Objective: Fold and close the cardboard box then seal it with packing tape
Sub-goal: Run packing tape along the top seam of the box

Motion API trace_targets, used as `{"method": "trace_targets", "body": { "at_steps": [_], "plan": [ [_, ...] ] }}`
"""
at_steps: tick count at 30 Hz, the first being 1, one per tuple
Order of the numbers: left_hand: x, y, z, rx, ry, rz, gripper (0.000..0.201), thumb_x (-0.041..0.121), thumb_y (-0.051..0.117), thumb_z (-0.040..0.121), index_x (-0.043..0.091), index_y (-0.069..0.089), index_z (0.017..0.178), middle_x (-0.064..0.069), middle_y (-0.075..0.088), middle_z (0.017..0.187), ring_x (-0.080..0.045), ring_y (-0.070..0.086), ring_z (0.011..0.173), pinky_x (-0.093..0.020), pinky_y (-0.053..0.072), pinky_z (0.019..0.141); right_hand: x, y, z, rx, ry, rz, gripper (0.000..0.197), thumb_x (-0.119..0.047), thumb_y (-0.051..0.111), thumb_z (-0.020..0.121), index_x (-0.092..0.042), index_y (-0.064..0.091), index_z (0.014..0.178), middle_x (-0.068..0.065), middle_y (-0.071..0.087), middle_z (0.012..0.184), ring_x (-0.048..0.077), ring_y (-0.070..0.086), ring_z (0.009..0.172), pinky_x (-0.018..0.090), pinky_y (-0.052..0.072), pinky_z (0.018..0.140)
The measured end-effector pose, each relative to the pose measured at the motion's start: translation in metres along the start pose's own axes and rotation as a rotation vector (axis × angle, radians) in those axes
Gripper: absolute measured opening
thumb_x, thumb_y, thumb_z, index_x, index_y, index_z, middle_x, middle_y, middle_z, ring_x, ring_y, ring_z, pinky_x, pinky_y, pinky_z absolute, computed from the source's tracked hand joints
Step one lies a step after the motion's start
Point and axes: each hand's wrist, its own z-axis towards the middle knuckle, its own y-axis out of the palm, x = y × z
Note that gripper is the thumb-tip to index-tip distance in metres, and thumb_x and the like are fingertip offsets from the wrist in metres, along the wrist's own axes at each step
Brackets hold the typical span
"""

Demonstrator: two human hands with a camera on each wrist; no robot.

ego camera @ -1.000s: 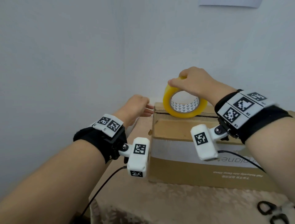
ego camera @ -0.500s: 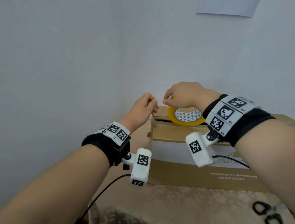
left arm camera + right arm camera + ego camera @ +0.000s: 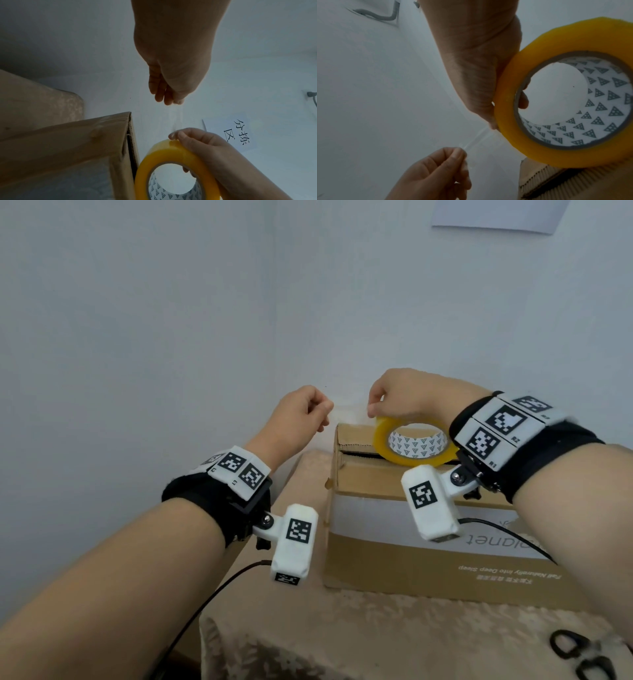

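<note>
A brown cardboard box [image 3: 394,553] with folded-down top flaps stands on the table; a dark gap shows between the flaps. My right hand [image 3: 404,398] grips a yellow roll of packing tape [image 3: 411,443] that rests on the box's top near its left end. My left hand [image 3: 301,419], off the box's left edge, pinches the free end of a clear strip of tape [image 3: 476,138] stretched from the roll. In the left wrist view the left hand [image 3: 169,94] is above the roll [image 3: 173,167]; in the right wrist view it [image 3: 447,162] lies below left of the roll [image 3: 565,94].
The table carries a beige patterned cloth [image 3: 376,638]. Black-handled scissors [image 3: 579,655] lie at its front right corner. A white wall stands close behind the box, with a paper sign [image 3: 493,213] on it. Cables hang from both wrist cameras.
The roll came down from upright onto the box top. My left hand rose, pinched the tape end at the roll and has drawn it leftward, stretching out a short strip.
</note>
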Motion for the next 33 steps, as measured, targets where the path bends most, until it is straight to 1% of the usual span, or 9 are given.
{"method": "trace_targets", "body": {
  "at_steps": [3,6,9,12,14,16,21,26,33],
  "plan": [
    [0.003,0.002,0.001,0.014,0.000,-0.026,0.012,0.019,0.049,0.096,0.011,0.055,0.089,0.003,0.061,0.076,-0.006,0.056,0.066,-0.007,0.041,0.055,0.006,-0.004,-0.002,0.029,0.007,0.029,0.007,-0.029,0.060,0.089,-0.025,0.065,0.088,-0.005,0.061,0.096,0.018,0.056,0.097,0.041,0.048,0.092],
    [0.006,0.006,0.003,-0.006,-0.040,-0.071,0.014,0.022,0.051,0.096,0.010,0.055,0.098,0.002,0.064,0.081,-0.009,0.058,0.070,-0.016,0.047,0.062,0.007,-0.011,-0.005,0.078,0.007,0.017,0.006,-0.030,0.059,0.088,-0.027,0.064,0.086,-0.005,0.061,0.094,0.019,0.056,0.095,0.036,0.048,0.083],
    [-0.002,0.008,0.003,-0.148,-0.153,-0.066,0.065,0.040,0.060,0.089,0.005,0.035,0.137,-0.001,0.065,0.107,-0.015,0.063,0.095,-0.027,0.052,0.082,0.010,-0.016,-0.007,0.123,0.023,-0.087,0.006,-0.030,0.057,0.088,-0.031,0.063,0.086,-0.007,0.059,0.093,0.018,0.055,0.091,0.032,0.040,0.071],
    [-0.014,0.012,0.000,-0.391,-0.217,0.003,0.101,0.046,0.066,0.081,0.014,0.000,0.151,-0.001,0.031,0.152,-0.018,0.034,0.137,-0.030,0.029,0.109,0.017,-0.020,-0.010,0.126,0.039,-0.200,0.009,-0.028,0.056,0.088,-0.032,0.063,0.085,-0.007,0.060,0.094,0.018,0.055,0.089,0.032,0.037,0.069],
    [-0.019,0.018,0.000,-0.576,-0.174,0.061,0.094,0.043,0.066,0.083,0.025,0.004,0.151,0.006,0.003,0.159,-0.014,0.010,0.145,-0.030,0.014,0.113,0.024,-0.023,-0.012,0.111,0.052,-0.187,0.008,-0.028,0.057,0.087,-0.032,0.064,0.085,-0.008,0.061,0.093,0.018,0.055,0.089,0.032,0.038,0.069],
    [-0.020,0.026,0.003,-0.691,-0.146,0.136,0.084,0.045,0.064,0.084,0.031,0.014,0.150,0.009,-0.008,0.158,-0.012,0.002,0.145,-0.032,0.009,0.115,0.032,-0.024,-0.013,0.095,0.067,-0.110,0.008,-0.029,0.059,0.086,-0.029,0.067,0.085,-0.007,0.063,0.093,0.018,0.057,0.089,0.031,0.040,0.069],
    [-0.029,0.034,0.012,-0.705,-0.162,0.233,0.076,0.053,0.063,0.081,0.032,0.028,0.146,0.007,0.019,0.154,-0.016,0.020,0.141,-0.032,0.017,0.114,0.044,-0.015,-0.011,0.054,0.097,-0.048,0.012,-0.028,0.060,0.084,-0.028,0.072,0.087,-0.007,0.066,0.093,0.018,0.059,0.089,0.029,0.041,0.066],
    [-0.037,0.038,0.004,-0.629,-0.162,0.155,0.066,0.050,0.065,0.081,0.032,0.041,0.140,0.017,0.022,0.153,-0.007,0.019,0.140,-0.023,0.015,0.106,0.033,-0.005,-0.004,0.042,0.083,-0.028,0.012,-0.028,0.060,0.084,-0.027,0.072,0.088,-0.007,0.067,0.093,0.017,0.060,0.088,0.030,0.043,0.068],
    [-0.043,0.042,-0.003,-0.516,-0.186,0.006,0.056,0.040,0.069,0.081,0.025,0.052,0.133,0.015,0.041,0.142,0.000,0.037,0.121,-0.019,0.028,0.098,-0.001,0.004,0.006,-0.010,-0.007,-0.232,0.017,-0.022,0.056,0.081,-0.021,0.072,0.089,-0.002,0.070,0.090,0.023,0.065,0.087,0.027,0.040,0.059]
  ]
}}
